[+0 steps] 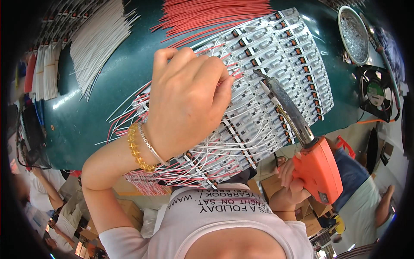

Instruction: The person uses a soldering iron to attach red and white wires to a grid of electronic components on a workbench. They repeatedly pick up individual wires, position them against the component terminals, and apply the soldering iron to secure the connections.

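My left hand [187, 97] is over the middle of a large panel of small electronic modules [308, 82] set in rows. Its thumb and forefinger pinch a thin red wire [237, 75], whose tip points right towards the modules. At the lower right, my right hand [290, 183] is wrapped around an orange soldering gun [321, 170]. The gun's dark tip slants up and left over the panel, a little right of the red wire and apart from it. White wires [241, 146] and more red ones trail from the panel's left and near parts.
Bundles of loose red wires [215, 15] and white wires [101, 41] lie at the far side of the green table [64, 144]. A metal bowl [353, 36] with shiny bits stands far right, near a small black fan [376, 93]. Other people sit beyond the table's ends.
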Demonstrator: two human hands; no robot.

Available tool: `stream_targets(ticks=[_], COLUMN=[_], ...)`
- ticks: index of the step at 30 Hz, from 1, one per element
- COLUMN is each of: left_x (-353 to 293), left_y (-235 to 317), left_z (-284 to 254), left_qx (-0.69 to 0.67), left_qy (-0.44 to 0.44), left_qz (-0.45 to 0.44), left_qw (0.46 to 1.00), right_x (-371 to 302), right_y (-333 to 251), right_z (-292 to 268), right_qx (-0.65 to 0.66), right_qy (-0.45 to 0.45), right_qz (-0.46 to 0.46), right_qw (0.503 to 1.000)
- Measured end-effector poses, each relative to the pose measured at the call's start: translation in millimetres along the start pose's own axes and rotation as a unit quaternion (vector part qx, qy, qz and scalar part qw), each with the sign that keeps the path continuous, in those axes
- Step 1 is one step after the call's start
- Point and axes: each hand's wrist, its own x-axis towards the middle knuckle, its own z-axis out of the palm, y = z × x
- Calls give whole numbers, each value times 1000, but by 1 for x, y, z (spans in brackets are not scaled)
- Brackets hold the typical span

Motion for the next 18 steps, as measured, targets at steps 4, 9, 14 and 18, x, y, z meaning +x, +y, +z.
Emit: stream_targets(ticks=[4, 9, 14, 18], left_x=[0, -1, -5, -6], left_y=[0, 5, 9, 9], left_z=[-1, 3, 8, 7], left_qx=[1, -13, 14, 19], left_qy=[-4, 7, -2, -3], left_qz=[5, -8, 13, 17], left_qw=[1000, 1000, 1000, 1000], right_x=[-11, -3, -3, -16], right_y=[9, -4, -8, -7], right_z=[-8, 1, 4, 4], right_qx=[28, 13, -12, -99], right_qy=[105, 39, 7, 66], right_qz=[55, -5, -12, 52], right_qw=[993, 999, 1000, 992])
